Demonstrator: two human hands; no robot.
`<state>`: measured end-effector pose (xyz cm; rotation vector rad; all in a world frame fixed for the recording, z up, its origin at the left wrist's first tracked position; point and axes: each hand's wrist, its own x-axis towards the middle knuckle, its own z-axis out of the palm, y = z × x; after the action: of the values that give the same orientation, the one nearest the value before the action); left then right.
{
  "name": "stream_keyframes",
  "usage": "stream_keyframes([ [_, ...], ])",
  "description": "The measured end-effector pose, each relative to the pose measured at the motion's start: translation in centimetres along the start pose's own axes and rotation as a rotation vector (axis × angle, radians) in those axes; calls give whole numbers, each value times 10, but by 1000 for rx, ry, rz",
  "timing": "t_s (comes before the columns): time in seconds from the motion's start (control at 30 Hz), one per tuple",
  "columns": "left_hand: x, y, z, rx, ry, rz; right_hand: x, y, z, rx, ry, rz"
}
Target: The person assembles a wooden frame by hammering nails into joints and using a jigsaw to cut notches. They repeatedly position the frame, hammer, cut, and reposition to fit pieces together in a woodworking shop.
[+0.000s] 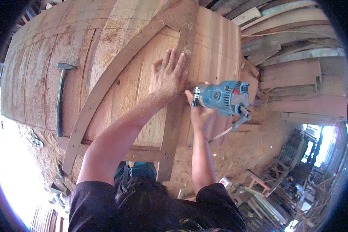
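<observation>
My right hand [200,112] is wrapped round a blue trim router [220,96], which lies sideways against the edge of a straight wooden bar [171,131]. Its cord trails back past my right forearm. Just left of the router, my left hand [168,75] lies flat with fingers stretched out, at the edge of that bar and over the pale planks. A curved wooden piece [104,82] joins the bar at the far end, forming a frame on the plank surface [143,73]. The router's bit and base are hidden at the bar.
A hammer [61,98] with a dark handle lies on the planks at the left. Stacked boards [294,73] stand to the right of the work surface. Sawdust covers the ground [236,149], and scrap timber [274,178] is piled at the lower right.
</observation>
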<state>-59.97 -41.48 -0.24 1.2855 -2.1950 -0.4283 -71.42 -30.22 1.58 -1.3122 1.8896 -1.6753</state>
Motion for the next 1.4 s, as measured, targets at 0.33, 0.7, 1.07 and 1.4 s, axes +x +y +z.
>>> stream_keyframes([
  [0.33,0,-1,-3,-141,-47,-58,109,23,55,123,81,-86],
  [0.7,-1,-4,-11,-268,-127,-86,163,51,62,-10,-17,-150],
  [1.07,1,-3,-13,-298,-163,-90,174,53,64,12,-33,-117],
  [1.4,1,-2,-14,-290,-189,-94,182,56,64,-1,-28,-159],
])
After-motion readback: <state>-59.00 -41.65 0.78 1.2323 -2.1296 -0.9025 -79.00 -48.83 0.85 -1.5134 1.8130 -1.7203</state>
